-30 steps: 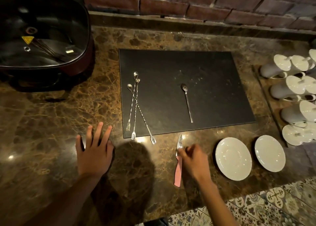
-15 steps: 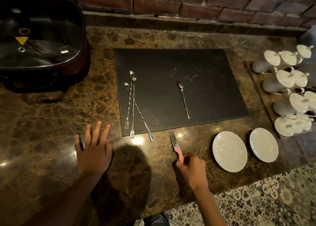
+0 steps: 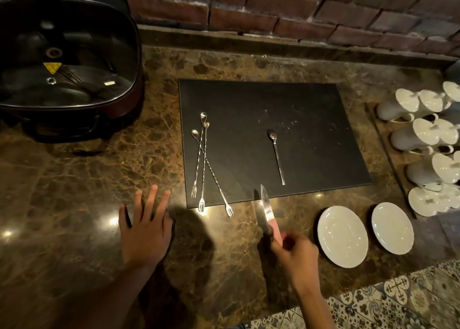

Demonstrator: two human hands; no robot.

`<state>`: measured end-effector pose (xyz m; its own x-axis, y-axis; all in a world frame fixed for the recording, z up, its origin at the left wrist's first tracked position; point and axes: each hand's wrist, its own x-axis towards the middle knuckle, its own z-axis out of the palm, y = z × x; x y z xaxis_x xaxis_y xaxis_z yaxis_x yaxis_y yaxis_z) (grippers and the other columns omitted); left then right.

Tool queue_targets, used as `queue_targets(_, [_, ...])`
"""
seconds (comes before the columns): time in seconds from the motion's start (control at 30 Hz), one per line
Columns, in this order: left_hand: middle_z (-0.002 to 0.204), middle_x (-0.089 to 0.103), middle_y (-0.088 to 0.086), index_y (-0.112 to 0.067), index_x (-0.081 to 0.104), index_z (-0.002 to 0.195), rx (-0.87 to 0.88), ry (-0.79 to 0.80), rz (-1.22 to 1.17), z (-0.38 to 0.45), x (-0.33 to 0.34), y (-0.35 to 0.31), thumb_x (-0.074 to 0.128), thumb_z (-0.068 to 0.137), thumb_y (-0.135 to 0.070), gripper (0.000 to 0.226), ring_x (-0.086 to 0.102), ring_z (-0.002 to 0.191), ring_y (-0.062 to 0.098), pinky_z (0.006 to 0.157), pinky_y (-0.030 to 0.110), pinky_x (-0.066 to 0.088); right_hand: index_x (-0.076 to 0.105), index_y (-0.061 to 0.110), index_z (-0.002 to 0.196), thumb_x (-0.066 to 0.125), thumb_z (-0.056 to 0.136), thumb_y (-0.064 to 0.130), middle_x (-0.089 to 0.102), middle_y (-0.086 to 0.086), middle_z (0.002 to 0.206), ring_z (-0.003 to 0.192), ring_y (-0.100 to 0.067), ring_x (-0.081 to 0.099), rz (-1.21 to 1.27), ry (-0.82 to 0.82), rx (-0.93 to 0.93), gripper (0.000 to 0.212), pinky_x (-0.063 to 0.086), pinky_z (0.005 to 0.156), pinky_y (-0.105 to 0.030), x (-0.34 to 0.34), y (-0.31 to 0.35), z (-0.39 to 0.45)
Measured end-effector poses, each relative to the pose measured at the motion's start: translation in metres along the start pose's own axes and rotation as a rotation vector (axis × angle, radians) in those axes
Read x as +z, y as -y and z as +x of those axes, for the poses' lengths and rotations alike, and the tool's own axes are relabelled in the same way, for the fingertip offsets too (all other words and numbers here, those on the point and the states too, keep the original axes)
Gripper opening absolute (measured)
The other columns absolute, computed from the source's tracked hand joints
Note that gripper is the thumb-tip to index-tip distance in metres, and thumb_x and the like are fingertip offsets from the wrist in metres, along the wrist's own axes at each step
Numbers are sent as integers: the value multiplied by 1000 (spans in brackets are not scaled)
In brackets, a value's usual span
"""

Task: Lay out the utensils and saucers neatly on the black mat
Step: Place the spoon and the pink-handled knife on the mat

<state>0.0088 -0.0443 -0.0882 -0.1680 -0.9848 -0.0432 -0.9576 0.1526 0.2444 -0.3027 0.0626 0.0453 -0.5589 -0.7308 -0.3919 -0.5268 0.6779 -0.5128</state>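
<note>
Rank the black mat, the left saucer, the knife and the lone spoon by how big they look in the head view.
1. black mat
2. left saucer
3. knife and lone spoon: similar length; the right hand hides part of the knife, so no ranking.

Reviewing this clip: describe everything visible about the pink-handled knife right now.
The knife has a pale pink handle and a short, pointed, shiny metal blade. The right hand grips the lower end of the handle, holding the knife tilted, tip pointing away from the person, toward the near edge of the black mat. The tip overlaps that edge in view. A dark shadow lies on the marble counter beside it, so it looks lifted; contact cannot be judged.
</note>
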Motion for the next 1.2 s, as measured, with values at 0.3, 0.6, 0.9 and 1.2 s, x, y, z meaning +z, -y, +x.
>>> queue_targets(0.3, [172, 28, 2, -30, 33, 161, 14, 7, 36, -1, -2, 0, 21, 105, -41, 59, 23, 159, 32, 125, 64, 11, 69, 18, 83, 73, 85, 24, 68, 3, 74, 67, -13, 65, 87, -86, -104, 8, 55, 66, -33, 24, 64, 103])
queue_targets(0.6, [172, 26, 1, -34, 23, 164, 1, -11, 33, 0, -4, -3, 12, 107, -43, 58, 20, 160, 29, 125, 64, 14, 68, 9, 87, 73, 78, 25, 71, -8, 76, 69, -26, 68, 16, -120, -140, 18, 56, 68, -42, 45, 100, 156])
queue_targets(0.9, [173, 22, -4, -39, 19, 164, 3, -77, 19, 1, 3, -2, 18, 107, -46, 57, 19, 161, 24, 123, 62, 14, 62, 8, 93, 72, 87, 31, 67, -10, 86, 77, -24, 64, -12, -94, -159, 25, 52, 70, -37, 53, 99, 162])
queue_targets(1.2, [164, 43, 2, -30, 47, 155, 27, -238, -93, -10, -22, -59, 40, 105, -37, 50, 47, 147, 27, 120, 57, 33, 59, 22, 94, 69, 91, 39, 65, 2, 76, 72, -12, 62, 94, -107, -111, 20, 47, 66, -23, 10, 19, 103])
